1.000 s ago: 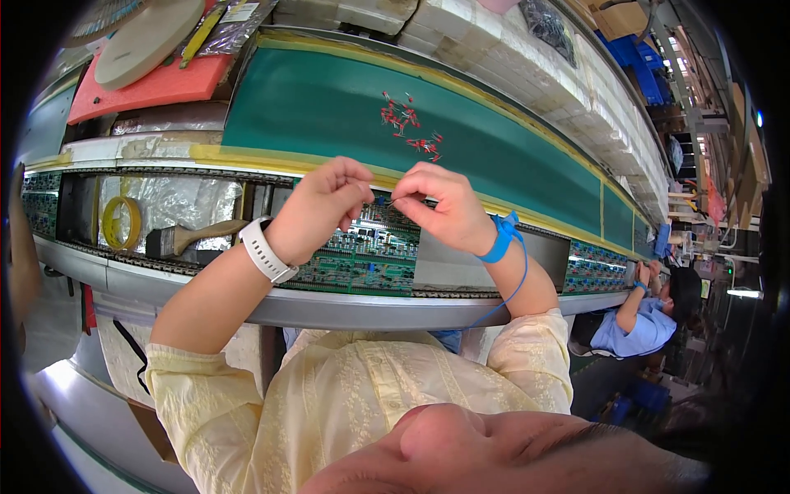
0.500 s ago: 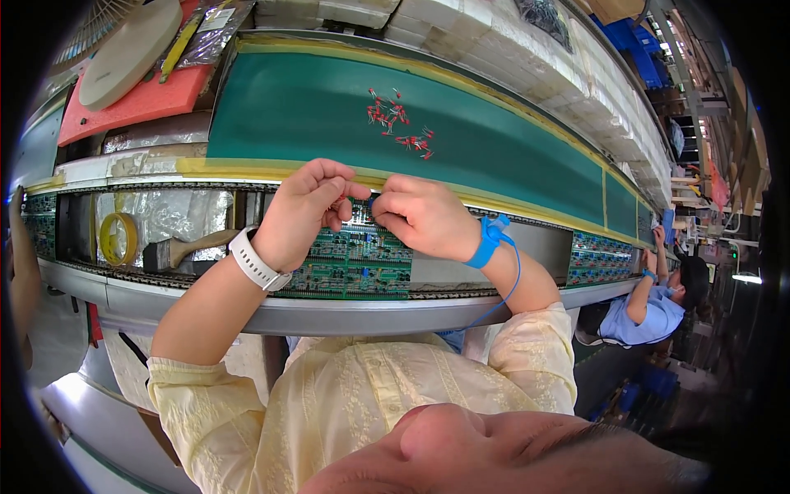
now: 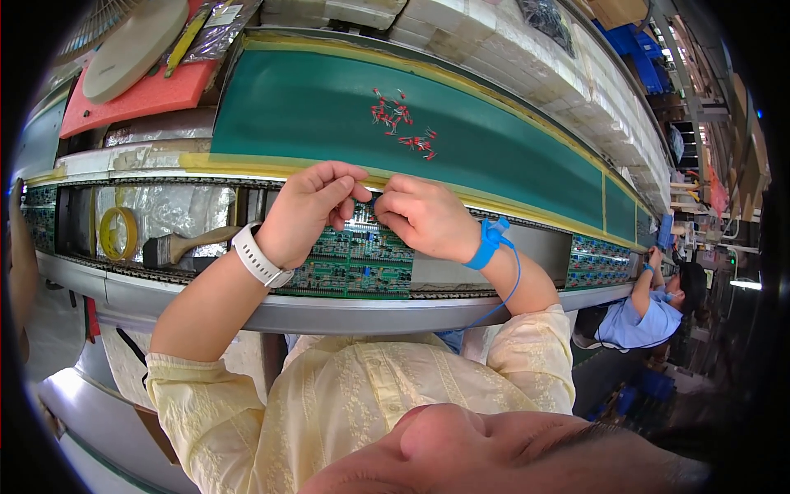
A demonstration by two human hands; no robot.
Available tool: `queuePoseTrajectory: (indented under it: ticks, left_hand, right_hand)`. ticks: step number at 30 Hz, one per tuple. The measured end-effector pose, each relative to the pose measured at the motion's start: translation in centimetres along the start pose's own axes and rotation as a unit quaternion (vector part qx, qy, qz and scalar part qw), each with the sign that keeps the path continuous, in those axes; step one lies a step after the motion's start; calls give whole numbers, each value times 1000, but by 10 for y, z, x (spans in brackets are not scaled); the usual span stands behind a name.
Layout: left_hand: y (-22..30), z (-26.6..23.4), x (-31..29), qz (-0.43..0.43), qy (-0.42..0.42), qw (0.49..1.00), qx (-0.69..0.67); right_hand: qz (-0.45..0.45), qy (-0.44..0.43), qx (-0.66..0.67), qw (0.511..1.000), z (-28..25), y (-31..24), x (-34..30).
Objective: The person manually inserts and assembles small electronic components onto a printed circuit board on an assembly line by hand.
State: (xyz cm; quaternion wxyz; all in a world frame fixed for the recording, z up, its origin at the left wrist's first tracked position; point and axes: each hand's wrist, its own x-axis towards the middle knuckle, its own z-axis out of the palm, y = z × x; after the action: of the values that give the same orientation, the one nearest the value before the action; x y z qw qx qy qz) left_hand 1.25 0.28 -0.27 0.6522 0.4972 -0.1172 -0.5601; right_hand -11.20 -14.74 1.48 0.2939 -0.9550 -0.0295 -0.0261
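Note:
Both of my hands are over a green circuit board [image 3: 354,267] dense with small parts, lying in the rail of a conveyor. My left hand [image 3: 311,204], with a white watch band at its wrist, has thumb and forefinger pinched above the board's far edge; whatever is between them is too small to make out. Close beside it, my right hand [image 3: 424,216] curls its fingers down at the board's far right part, and their tips are hidden. A blue wrist strap [image 3: 490,244] with a cord circles that wrist. Beyond the hands, several red two-legged components [image 3: 392,115] lie scattered on a green mat [image 3: 296,99].
On the left, a roll of yellow tape [image 3: 118,233] and a brush [image 3: 185,245] lie within the conveyor frame. Red foam [image 3: 136,103] is at the far left. More boards [image 3: 605,262] sit to the right, near a co-worker in blue [image 3: 642,313]. White foam blocks [image 3: 527,74] line the back.
The hands stay over the same board, with only slight finger movement. A bit of red seen at my left fingers earlier no longer shows. The co-worker's arms have shifted slightly.

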Motion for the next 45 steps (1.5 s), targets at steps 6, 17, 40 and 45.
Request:
queuePoseTrajectory:
  ticks: [6, 17, 40, 45]
  left_hand:
    - [1, 1, -1, -3, 2, 1000, -4]
    - [4, 2, -1, -6, -1, 1000, 1]
    - [2, 0, 0, -2, -19, 1000, -7]
    - [6, 0, -3, -41, -50, 996, -56]
  right_hand:
    - [-13, 27, -15, 999, 5, -1, 0]
    - [-52, 68, -74, 994, 13, 1, -3]
    - [-81, 34, -100, 991, 2, -2, -1]
    - [-91, 43, -102, 990, -5, -5, -3]
